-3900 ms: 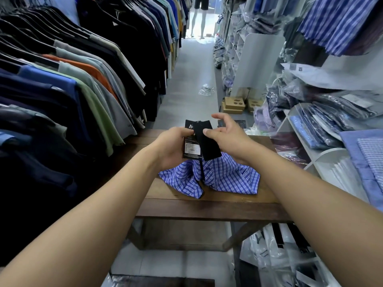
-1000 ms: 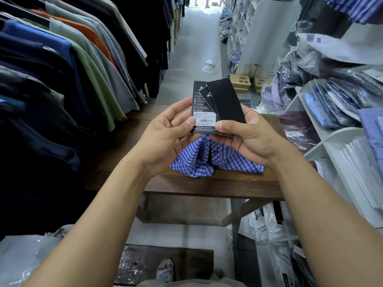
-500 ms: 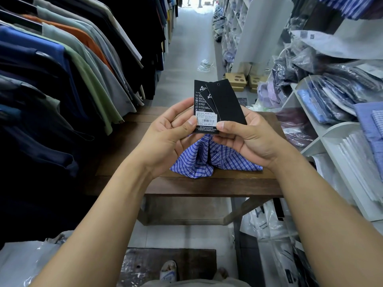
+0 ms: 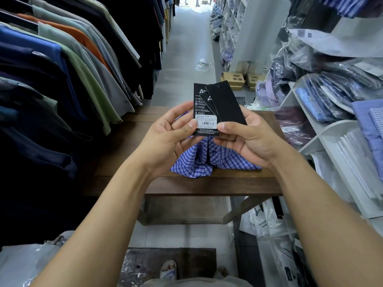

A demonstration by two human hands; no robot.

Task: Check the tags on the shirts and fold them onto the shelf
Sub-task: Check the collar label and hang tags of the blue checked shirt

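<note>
A blue checked shirt (image 4: 215, 160) lies crumpled on a brown wooden table (image 4: 186, 185), partly lifted under my hands. Black hang tags (image 4: 215, 106) fan out upright above it, one showing a white price sticker. My left hand (image 4: 165, 137) pinches the tags' lower left edge with its thumb. My right hand (image 4: 248, 139) pinches their lower right corner. The white shelf (image 4: 331, 137) stands to the right, with folded blue and white shirts stacked on it.
A rack of hanging shirts (image 4: 62, 69) fills the left side. Bagged shirts (image 4: 335, 83) pile up on the right shelves. Cardboard boxes (image 4: 234, 78) sit on the aisle floor beyond the table. Plastic bags (image 4: 269, 224) lie under the shelf. My sandalled foot (image 4: 169, 270) shows at the bottom.
Since 3.9 s ago both hands have lifted the tags up off the shirt and fanned them apart. Over the last second the hands and tags hold nearly still.
</note>
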